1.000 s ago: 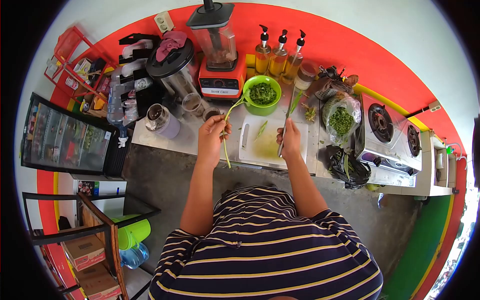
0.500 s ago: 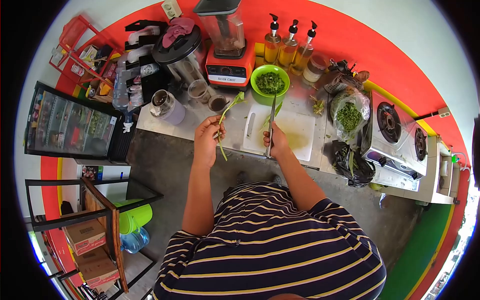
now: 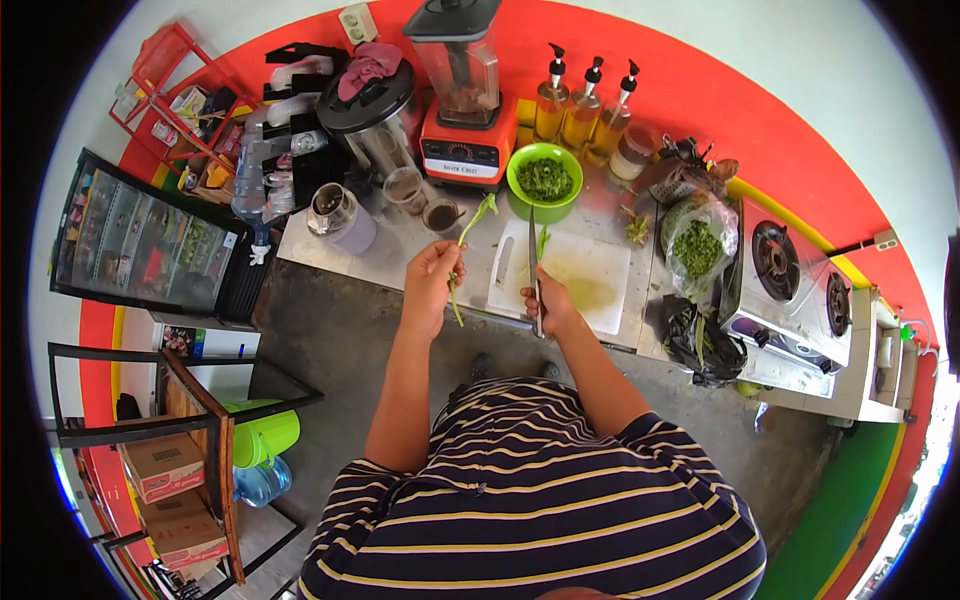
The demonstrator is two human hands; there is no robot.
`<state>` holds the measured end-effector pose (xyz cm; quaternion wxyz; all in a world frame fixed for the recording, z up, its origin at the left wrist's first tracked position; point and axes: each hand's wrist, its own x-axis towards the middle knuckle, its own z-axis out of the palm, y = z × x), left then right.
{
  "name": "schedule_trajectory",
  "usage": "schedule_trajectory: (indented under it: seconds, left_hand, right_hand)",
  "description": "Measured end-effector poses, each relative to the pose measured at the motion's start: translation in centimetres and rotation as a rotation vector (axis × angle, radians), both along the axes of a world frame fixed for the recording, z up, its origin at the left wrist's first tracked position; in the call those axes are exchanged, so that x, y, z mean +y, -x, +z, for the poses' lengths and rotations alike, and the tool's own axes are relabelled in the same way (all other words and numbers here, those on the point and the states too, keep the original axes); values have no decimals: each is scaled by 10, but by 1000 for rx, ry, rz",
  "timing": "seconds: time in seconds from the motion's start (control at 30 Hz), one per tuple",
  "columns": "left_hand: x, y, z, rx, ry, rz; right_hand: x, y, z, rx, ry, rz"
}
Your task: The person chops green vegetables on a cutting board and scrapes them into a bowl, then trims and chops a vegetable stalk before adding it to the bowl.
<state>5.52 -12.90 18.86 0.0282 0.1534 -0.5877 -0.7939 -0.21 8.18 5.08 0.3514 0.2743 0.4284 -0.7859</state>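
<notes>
My left hand (image 3: 430,285) is closed around a thin green stalk (image 3: 468,225) with a small leafy tip, held upright in front of the counter's edge. In my right hand (image 3: 556,305) is a kitchen knife (image 3: 533,245), its blade pointing away from me over a white cutting board (image 3: 608,265). A green piece (image 3: 543,240) lies on the board beside the blade. Beyond the knife tip stands a bright green bowl (image 3: 562,207) filled with chopped greens (image 3: 544,179). A greenish stain marks the board's middle.
A red blender (image 3: 461,150), cups and several pump bottles (image 3: 582,108) line the back of the counter. To the right are a plastic bag of chopped greens (image 3: 697,245), a black bag (image 3: 705,345) and a gas stove (image 3: 805,290). A shelf with boxes (image 3: 165,465) stands left.
The left hand with the stalk has come slightly right, closer to the board. The knife has turned so its tip leans a little left. The whole view has shifted slightly.
</notes>
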Motion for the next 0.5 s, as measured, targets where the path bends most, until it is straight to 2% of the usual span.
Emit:
schedule_trajectory:
  seconds: [0.1, 0.17, 0.23, 0.3, 0.43, 0.5]
  left_hand:
    - [7, 6, -2, 1, 40, -21]
    - [11, 14, -1, 20, 1, -58]
    - [16, 22, 8, 43, 6, -58]
    - [23, 31, 13, 79, 54, -78]
    - [40, 47, 21, 192, 30, -152]
    - [50, 49, 29, 226, 31, -203]
  right_hand:
    - [10, 2, 8, 32, -17, 42]
    - [21, 6, 27, 181, 20, 86]
    - [28, 7, 63, 258, 27, 68]
    - [36, 7, 96, 515, 2, -28]
    - [51, -1, 165, 829, -21, 43]
    - [56, -6, 183, 844, -52, 68]
